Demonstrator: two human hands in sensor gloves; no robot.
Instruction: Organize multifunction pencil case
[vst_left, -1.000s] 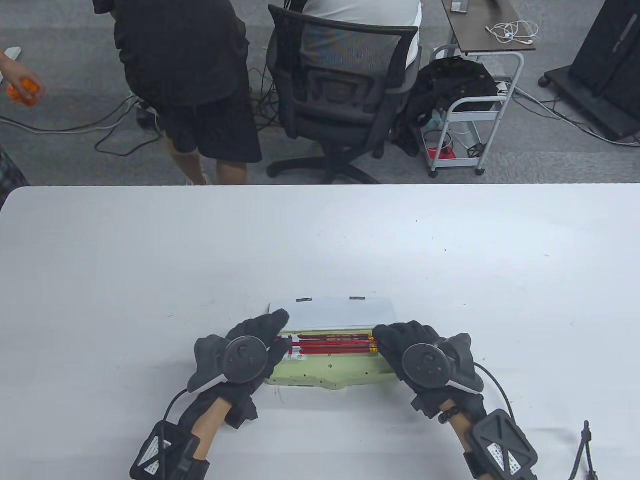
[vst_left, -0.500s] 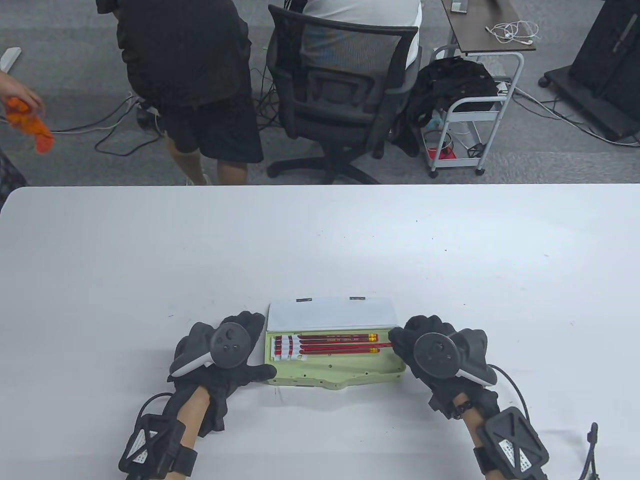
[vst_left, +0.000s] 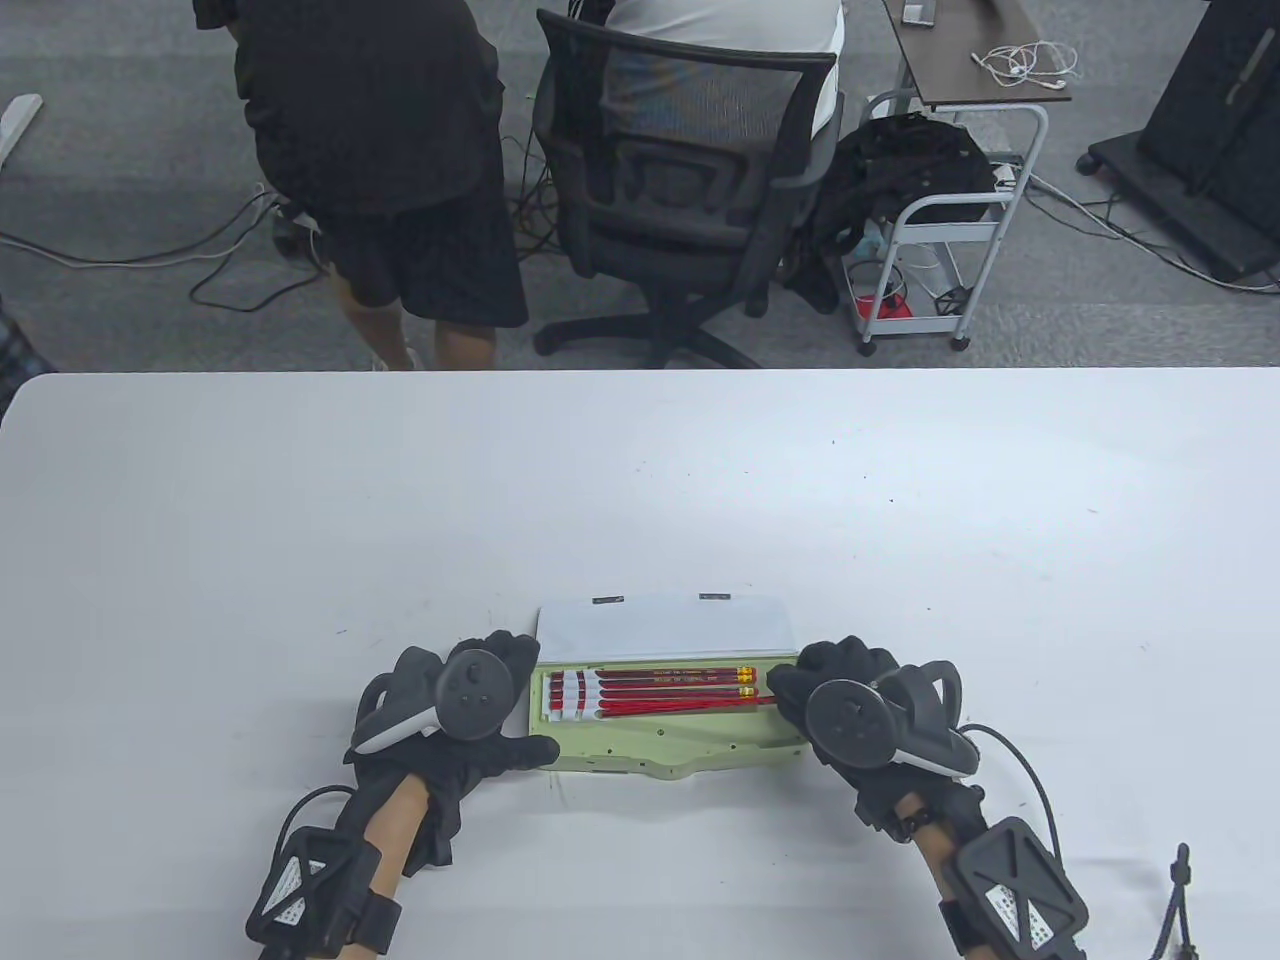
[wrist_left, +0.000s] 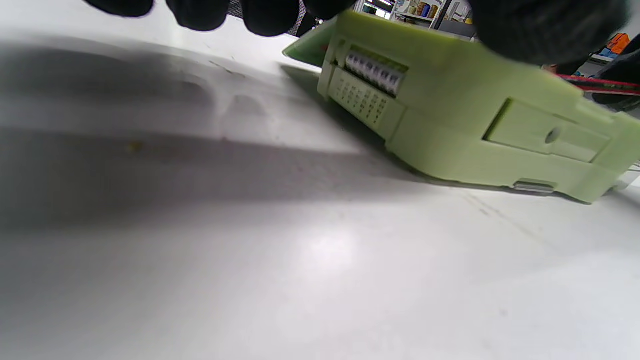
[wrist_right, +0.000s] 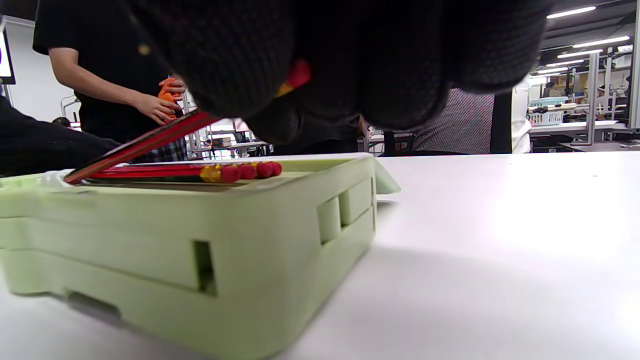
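A light green pencil case (vst_left: 700, 745) lies open near the table's front edge, its white-lined lid (vst_left: 665, 625) folded back. Three red pencils (vst_left: 650, 678) lie side by side in its tray. My right hand (vst_left: 785, 688) pinches a fourth red pencil (vst_left: 690, 703) by its eraser end at the case's right end. In the right wrist view this pencil (wrist_right: 145, 142) slants up from the tray, its tip down at the far end. My left hand (vst_left: 525, 700) holds the case's left end, thumb (wrist_left: 545, 25) on the case (wrist_left: 450, 130) and fingers (wrist_left: 270, 15) at its far corner.
The white table (vst_left: 640, 480) stretches far beyond the case. A black strap (vst_left: 1178, 890) lies at its front right. Behind the table are an office chair (vst_left: 680, 150), a standing person (vst_left: 370, 150) and a white cart (vst_left: 940, 240).
My left hand has drawn back from over the pencils to the case's left end. My right hand has moved to the right end and now holds one pencil up by its eraser end.
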